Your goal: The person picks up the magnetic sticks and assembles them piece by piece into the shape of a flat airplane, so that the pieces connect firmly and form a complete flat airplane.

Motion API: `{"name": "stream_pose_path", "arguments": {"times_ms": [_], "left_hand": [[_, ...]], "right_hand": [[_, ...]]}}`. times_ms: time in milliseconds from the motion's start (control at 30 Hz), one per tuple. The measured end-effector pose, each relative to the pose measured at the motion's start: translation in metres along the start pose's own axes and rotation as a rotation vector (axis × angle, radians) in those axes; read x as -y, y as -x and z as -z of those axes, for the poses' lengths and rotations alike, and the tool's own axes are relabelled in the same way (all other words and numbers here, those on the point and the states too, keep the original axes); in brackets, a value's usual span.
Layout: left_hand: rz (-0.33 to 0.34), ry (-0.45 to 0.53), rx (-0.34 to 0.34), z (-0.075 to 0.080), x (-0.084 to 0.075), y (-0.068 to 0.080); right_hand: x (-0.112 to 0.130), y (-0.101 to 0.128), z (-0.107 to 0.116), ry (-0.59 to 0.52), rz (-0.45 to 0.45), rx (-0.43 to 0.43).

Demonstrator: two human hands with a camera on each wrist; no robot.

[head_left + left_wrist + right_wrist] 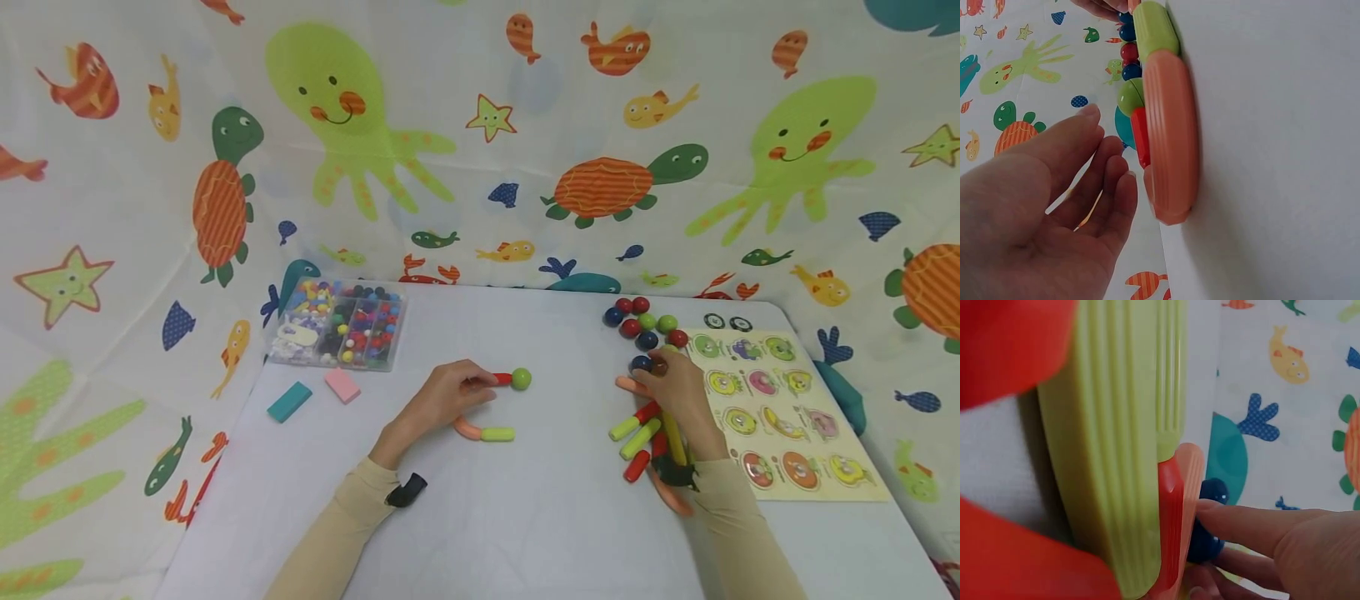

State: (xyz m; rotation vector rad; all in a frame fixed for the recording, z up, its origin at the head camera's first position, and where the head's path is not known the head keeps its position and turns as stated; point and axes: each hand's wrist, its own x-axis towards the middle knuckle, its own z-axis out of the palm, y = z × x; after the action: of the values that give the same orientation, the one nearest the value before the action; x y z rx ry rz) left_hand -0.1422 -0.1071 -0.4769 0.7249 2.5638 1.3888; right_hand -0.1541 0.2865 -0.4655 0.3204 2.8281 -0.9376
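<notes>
My left hand (453, 396) is relaxed over the table, thumb and fingers apart and nothing between them in the left wrist view. Close to its fingertips lies a red rod (504, 379) with a green ball (521, 379) at its end. Nearer me, a curved orange piece (1172, 131) joins a short lime-green rod (497, 434). My right hand (675, 387) is at the pile on the right, its thumb and fingers around a dark blue ball (1207, 544). Just below the thumb lies another orange curved piece (628, 384); the fingers partly hide both.
Loose red, green and blue balls (631, 327) lie beyond my right hand. Green and red rods (639, 439) are piled nearer me, beside a fruit puzzle board (791, 417). A divided bead box (341, 325), a teal block (289, 402) and a pink block (342, 387) sit left.
</notes>
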Motion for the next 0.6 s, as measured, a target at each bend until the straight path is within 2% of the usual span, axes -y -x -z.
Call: {"name": "stream_pose_path", "arguments": {"times_ms": [333, 600], "left_hand": [[0.009, 0.003, 0.024, -0.0025, 0.0008, -0.0002], [0.012, 0.007, 0.036, -0.0048, 0.0012, -0.0001]], "right_hand": [[0.0029, -0.0064, -0.0008, 0.119, 0.053, -0.015], [0.0017, -0.0053, 0.0004, 0.049, 0.041, 0.015]]}}
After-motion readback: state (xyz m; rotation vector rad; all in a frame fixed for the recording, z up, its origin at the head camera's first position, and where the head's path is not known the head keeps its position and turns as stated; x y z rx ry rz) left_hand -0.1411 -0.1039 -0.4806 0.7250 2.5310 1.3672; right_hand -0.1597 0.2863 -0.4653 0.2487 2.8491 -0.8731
